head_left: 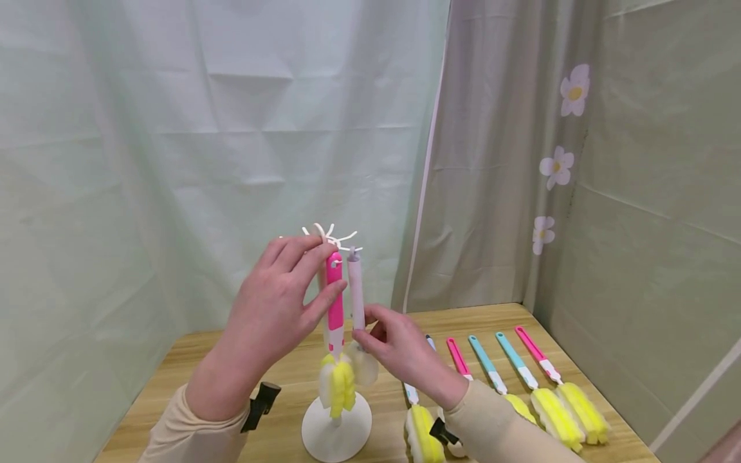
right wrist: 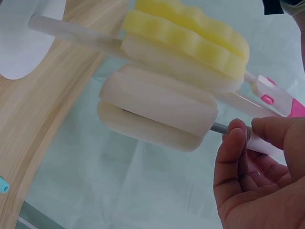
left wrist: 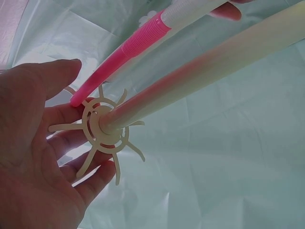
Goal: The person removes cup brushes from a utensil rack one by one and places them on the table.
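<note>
My left hand (head_left: 274,299) reaches to the top of a white stand with hooks (head_left: 337,434), its relaxed fingers cupped behind the hooked ring (left wrist: 86,128) in the left wrist view. Beside the thumb, a pink-handled bottle brush (head_left: 335,289) with a yellow and white sponge head hangs from a hook. With thumb and fingertips, my right hand (head_left: 405,344) pinches the lower handle of a pale bottle brush (right wrist: 157,109), just behind its grey neck. Its handle top is right at a hook in the head view, and its white sponge head hangs down next to the yellow one.
Several sponge brushes lie on the wooden table (head_left: 260,411) at the right, among them a pink-handled one (head_left: 535,350) and a blue-handled one (head_left: 515,357). My right forearm passes over some of them. A pale curtain (head_left: 231,161) hangs behind the table.
</note>
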A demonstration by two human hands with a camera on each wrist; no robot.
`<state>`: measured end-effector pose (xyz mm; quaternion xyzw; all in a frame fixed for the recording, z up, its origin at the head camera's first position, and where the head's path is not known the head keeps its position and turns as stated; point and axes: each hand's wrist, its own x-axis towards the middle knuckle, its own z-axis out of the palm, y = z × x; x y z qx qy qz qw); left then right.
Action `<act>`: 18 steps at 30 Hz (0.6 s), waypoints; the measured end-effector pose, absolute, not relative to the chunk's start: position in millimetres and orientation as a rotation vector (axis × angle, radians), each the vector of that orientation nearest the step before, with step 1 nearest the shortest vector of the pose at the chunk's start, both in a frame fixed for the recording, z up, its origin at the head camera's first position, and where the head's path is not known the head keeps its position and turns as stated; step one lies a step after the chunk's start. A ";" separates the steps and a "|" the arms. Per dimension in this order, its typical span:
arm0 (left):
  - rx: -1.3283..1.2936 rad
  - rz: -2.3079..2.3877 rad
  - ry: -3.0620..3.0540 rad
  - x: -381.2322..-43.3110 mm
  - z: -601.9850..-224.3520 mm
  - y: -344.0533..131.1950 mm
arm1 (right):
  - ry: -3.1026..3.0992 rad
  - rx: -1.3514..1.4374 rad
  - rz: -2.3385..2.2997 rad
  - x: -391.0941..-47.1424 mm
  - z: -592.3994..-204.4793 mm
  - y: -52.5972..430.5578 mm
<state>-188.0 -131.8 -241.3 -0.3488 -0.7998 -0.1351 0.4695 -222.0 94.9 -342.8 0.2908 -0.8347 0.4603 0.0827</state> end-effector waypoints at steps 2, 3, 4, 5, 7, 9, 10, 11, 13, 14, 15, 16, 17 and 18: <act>-0.855 -0.332 -1.959 -187.9 -241.2 -131.9 | -2.488 0.874 1.377 -221.9 -342.8 94.7; -0.855 -0.331 -1.960 -187.8 -240.9 -131.9 | -2.486 0.875 1.380 -221.7 -342.7 94.7; -0.856 -0.331 -1.958 -187.8 -241.0 -131.7 | -2.484 0.876 1.381 -221.7 -342.7 94.9; -0.856 -0.331 -1.957 -187.8 -241.1 -131.6 | -2.482 0.875 1.380 -221.6 -342.7 95.0; -0.857 -0.330 -1.954 -187.9 -241.2 -131.4 | -2.478 0.876 1.379 -221.8 -342.6 95.1; -0.859 -0.328 -1.952 -188.0 -241.2 -131.1 | -2.472 0.873 1.374 -221.5 -342.2 95.4; -0.860 -0.328 -1.951 -188.1 -241.3 -131.0 | -2.469 0.870 1.372 -221.2 -341.9 95.5; -0.861 -0.329 -1.950 -188.2 -241.2 -130.8 | -2.465 0.867 1.370 -220.7 -341.5 95.8; -0.861 -0.330 -1.950 -188.4 -241.2 -130.5 | -2.457 0.861 1.369 -220.0 -340.6 96.2; -0.860 -0.332 -1.950 -188.4 -241.2 -130.4 | -2.454 0.859 1.370 -219.7 -340.2 96.3; -0.860 -0.333 -1.950 -188.5 -241.1 -130.4 | -2.451 0.855 1.372 -219.5 -339.7 96.5; -0.860 -0.333 -1.951 -188.5 -241.1 -130.3 | -2.449 0.853 1.374 -219.4 -339.4 96.7; -0.860 -0.334 -1.952 -188.6 -241.0 -130.3 | -2.447 0.851 1.373 -219.6 -339.0 97.0; -0.860 -0.333 -1.952 -188.7 -240.9 -130.3 | -2.444 0.850 1.374 -219.8 -338.6 97.2</act>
